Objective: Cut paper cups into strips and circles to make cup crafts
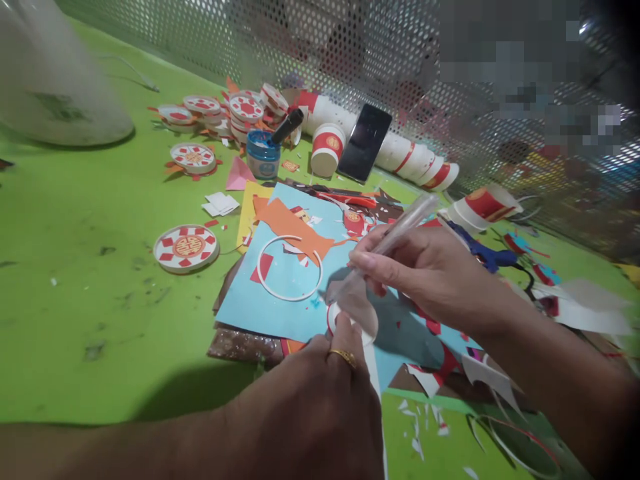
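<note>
My right hand grips a translucent, pen-like stick slantwise, its lower end just above the work. Below it, my left hand, a gold ring on one finger, presses its fingertips on a small white paper disc with a red edge. Motion blurs the disc and the stick's tip. Both hands work over a light blue paper sheet. On that sheet, left of the fingers, lie a thin white ring and an orange paper piece.
Decorated red-and-white discs lie left and at the back. Behind the sheet stand a blue jar with a black marker, a paper cup and a leaning phone. Blue-handled scissors rest right. Stacked cups line the perforated screen.
</note>
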A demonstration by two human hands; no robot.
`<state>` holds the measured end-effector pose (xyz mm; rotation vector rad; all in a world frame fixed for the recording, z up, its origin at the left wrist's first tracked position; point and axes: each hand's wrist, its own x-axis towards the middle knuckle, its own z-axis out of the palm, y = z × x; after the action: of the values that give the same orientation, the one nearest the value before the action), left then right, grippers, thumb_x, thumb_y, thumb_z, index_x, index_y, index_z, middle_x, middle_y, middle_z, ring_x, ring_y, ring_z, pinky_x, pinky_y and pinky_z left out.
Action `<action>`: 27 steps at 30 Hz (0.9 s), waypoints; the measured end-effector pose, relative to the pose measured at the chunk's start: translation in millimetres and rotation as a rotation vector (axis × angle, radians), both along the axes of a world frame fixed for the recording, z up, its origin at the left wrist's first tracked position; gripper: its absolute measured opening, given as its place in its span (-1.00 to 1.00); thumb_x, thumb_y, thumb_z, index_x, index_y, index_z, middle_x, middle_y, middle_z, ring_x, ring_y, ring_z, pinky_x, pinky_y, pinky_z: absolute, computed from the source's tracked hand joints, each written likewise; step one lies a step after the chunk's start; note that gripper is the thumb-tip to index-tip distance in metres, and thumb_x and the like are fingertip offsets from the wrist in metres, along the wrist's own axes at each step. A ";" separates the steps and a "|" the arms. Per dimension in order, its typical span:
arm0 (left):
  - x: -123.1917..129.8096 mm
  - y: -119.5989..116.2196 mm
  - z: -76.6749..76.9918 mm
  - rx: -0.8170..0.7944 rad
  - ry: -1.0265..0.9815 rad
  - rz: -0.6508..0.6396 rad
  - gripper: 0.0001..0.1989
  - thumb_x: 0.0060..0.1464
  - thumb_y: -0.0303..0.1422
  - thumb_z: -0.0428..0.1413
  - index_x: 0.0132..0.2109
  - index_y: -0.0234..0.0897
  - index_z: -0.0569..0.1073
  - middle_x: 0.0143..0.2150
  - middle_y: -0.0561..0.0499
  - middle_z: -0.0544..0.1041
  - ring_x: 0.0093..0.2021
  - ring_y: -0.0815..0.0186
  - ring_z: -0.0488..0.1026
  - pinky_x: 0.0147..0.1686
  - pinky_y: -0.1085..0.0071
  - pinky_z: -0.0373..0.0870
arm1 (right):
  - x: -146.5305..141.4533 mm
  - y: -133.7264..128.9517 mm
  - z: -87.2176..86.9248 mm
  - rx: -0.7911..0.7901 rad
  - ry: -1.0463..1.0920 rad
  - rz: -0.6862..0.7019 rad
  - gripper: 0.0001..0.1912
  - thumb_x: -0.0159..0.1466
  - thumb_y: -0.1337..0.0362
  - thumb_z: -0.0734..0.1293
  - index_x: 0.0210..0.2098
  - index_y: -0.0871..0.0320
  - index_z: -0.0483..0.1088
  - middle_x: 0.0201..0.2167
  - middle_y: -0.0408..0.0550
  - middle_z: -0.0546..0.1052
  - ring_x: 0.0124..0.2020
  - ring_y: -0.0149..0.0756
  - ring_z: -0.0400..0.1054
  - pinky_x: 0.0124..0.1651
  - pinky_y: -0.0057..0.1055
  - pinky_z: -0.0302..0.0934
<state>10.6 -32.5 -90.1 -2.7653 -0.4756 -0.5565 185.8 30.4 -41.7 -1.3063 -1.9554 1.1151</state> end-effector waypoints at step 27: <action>-4.2 -3.4 0.6 0.037 0.076 -0.010 -0.76 0.06 -0.40 0.06 -0.15 -0.30 0.54 -0.15 -0.15 0.62 -0.17 0.10 0.53 -0.23 0.16 0.43 | -27.7 42.8 20.8 -0.083 -0.446 0.406 -0.74 0.29 0.36 0.25 -0.55 0.18 0.32 -0.63 -0.26 0.19 -0.60 -0.50 0.06 -0.58 -0.51 -0.02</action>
<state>6.4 -35.9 -89.5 -2.7435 -0.4301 -0.4565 158.0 73.2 -20.9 -1.3204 -2.6177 1.1704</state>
